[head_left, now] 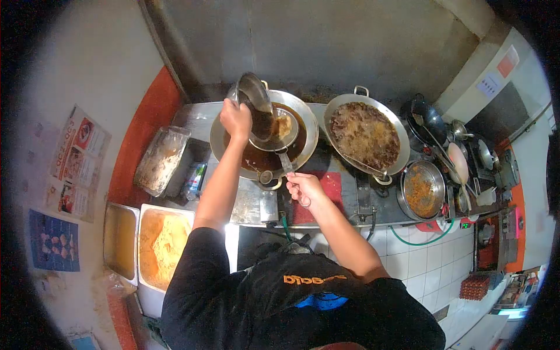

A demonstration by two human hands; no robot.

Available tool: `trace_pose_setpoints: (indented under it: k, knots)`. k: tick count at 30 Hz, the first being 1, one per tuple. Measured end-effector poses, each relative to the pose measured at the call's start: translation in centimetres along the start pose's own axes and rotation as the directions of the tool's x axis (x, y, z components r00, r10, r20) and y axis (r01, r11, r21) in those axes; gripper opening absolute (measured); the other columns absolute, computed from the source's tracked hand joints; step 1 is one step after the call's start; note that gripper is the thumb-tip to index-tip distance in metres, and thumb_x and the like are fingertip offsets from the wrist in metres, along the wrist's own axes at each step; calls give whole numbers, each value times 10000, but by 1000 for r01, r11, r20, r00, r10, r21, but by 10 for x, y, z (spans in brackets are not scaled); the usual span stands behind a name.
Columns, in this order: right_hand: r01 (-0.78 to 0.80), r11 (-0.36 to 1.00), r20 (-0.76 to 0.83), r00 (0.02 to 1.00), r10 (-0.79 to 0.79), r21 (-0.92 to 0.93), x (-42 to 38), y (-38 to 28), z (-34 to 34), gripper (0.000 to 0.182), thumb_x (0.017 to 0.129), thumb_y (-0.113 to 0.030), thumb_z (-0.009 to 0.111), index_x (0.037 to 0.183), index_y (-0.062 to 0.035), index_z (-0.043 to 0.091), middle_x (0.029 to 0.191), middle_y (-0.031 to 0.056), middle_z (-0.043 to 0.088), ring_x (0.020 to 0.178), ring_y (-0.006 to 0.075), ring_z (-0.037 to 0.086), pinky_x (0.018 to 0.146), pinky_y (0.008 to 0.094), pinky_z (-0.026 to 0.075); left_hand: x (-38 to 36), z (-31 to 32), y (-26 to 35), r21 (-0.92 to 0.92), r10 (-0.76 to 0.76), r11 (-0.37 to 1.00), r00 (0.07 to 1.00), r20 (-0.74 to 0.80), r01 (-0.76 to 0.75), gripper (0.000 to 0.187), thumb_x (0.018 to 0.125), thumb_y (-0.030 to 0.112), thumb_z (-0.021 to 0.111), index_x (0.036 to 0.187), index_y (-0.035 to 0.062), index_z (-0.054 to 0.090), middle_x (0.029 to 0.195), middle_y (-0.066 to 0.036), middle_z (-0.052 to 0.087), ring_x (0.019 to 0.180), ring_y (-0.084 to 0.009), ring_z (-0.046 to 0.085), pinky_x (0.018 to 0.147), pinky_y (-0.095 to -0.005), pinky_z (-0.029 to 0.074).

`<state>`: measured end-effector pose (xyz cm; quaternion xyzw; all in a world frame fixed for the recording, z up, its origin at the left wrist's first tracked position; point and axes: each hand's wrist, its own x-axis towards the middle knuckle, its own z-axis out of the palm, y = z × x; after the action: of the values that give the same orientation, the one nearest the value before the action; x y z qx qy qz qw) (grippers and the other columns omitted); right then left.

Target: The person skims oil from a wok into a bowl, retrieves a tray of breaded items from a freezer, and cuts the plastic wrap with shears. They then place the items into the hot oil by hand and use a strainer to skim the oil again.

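Note:
My left hand (236,121) is closed on the rim of a metal bowl (254,92), which is tilted over the left wok (311,119). Below the bowl is a round strainer (298,131) with pale brown bits lying in it. My right hand (304,189) grips the strainer's handle (284,161) near its end, in front of the wok. Dark brown liquid (254,160) fills the lower part of this wok. Whether liquid is flowing from the bowl is too blurred to tell.
A second wok (402,140) of bubbling oil with frying pieces stands to the right. Beyond it are a pan of orange crumbs (421,189) and a dark wok (429,119). Trays of yellow liquid (121,239) and pale flour (169,245) sit at left. Hoses run along the front edge.

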<state>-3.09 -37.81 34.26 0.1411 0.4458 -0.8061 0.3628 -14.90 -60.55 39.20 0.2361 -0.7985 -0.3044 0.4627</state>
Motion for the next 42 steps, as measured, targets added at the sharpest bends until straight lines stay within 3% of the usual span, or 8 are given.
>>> trace_pose_setpoints:
  k: [7, 17, 20, 25, 28, 30, 35, 42]
  knots:
    - [6, 999, 2, 1000, -5, -52, 2, 1, -1, 137, 841, -56, 527, 969, -7, 516, 640, 61, 525, 417, 107, 466, 346, 224, 387, -7, -3, 5, 7, 124, 992, 991, -56, -124, 156, 673, 85, 599, 702, 12, 465, 645, -181, 548, 630, -385, 549, 597, -465, 419]
    - [-23, 999, 20, 1000, 24, -45, -7, -2, 3, 106, 849, -50, 520, 950, -19, 517, 637, 55, 518, 437, 101, 461, 362, 226, 382, -13, 1, 1, -52, 67, 996, 988, -141, -75, 148, 680, 88, 575, 695, 12, 449, 650, -176, 534, 624, -382, 536, 606, -468, 411]
    - [-29, 999, 27, 999, 29, -17, -3, -3, -2, 99, 846, -53, 526, 939, -18, 519, 635, 57, 517, 438, 101, 461, 350, 222, 375, -15, -2, 4, -100, -28, 995, 978, -209, 7, 147, 677, 87, 563, 696, 8, 440, 654, -186, 529, 625, -392, 520, 625, -465, 404]
    - [-47, 998, -21, 999, 46, -46, 0, -10, -8, 94, 843, -61, 534, 926, -19, 525, 627, 64, 520, 415, 100, 450, 320, 207, 354, -10, 0, -12, -257, -385, 913, 875, -293, 315, 144, 653, 88, 518, 694, -12, 423, 654, -198, 519, 624, -381, 504, 647, -449, 397]
    - [-28, 987, 12, 999, 30, -156, 0, -20, -15, 57, 841, -57, 528, 881, -16, 530, 620, 76, 523, 406, 91, 457, 290, 200, 327, -9, 0, -23, -331, -534, 831, 808, -251, 446, 159, 651, 87, 523, 697, -29, 425, 699, -204, 544, 648, -366, 524, 695, -442, 416]
    - [-39, 989, -26, 999, 35, -145, 1, -18, -12, 57, 838, -51, 531, 872, -6, 526, 619, 82, 520, 405, 99, 452, 294, 208, 331, -10, -3, -31, -463, -705, 663, 699, -123, 588, 158, 653, 61, 522, 731, -39, 428, 742, -185, 557, 687, -309, 555, 712, -410, 441]
    - [-82, 989, -3, 997, 82, -120, 12, -20, -22, 60, 843, -54, 537, 834, 2, 517, 620, 90, 512, 402, 109, 422, 317, 218, 337, -14, -4, -59, -715, -715, 405, 685, 140, 570, 166, 651, 23, 526, 770, -21, 418, 768, -159, 534, 656, -220, 562, 583, -370, 480]
    - [-69, 989, 23, 997, 73, -134, 14, -22, -19, 48, 837, -61, 545, 829, -21, 520, 640, 78, 515, 423, 106, 430, 324, 199, 312, -24, -33, -57, -666, -761, 363, 620, 192, 651, 155, 639, -7, 525, 756, -29, 426, 741, -141, 536, 571, -212, 561, 503, -354, 479]
